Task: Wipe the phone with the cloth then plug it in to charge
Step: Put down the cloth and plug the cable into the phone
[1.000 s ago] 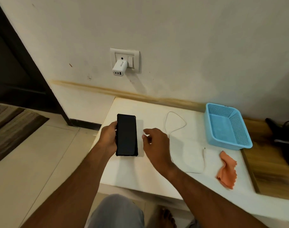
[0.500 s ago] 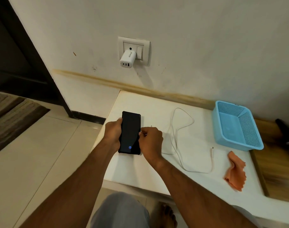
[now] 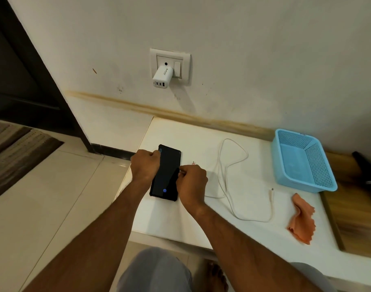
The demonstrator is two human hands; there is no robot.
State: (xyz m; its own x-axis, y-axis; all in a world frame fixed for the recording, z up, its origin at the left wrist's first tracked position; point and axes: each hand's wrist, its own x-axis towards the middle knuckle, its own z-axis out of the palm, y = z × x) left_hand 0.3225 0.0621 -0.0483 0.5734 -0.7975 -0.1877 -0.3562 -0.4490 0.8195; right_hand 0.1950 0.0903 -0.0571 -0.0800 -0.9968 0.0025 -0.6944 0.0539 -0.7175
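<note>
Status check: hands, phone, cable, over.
Left hand and right hand both gripping phone. Cable loose on table, charger ports empty. Cloth set aside right.

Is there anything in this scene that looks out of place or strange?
The white cable lies loose on the table, with nothing plugged into the wall charger. A brown stain runs along the wall. The orange cloth lies crumpled near the blue basket.

1. Both forearms bare, reaching forward, converging.
2. Left hand (image 3: 146,165) knuckles up, fingers curled, clamped on the phone's (image 3: 166,175) left edge.
3. Right hand (image 3: 192,183) fist-like, fingertips pinched at the phone's right edge, wrist bent inward.
</note>
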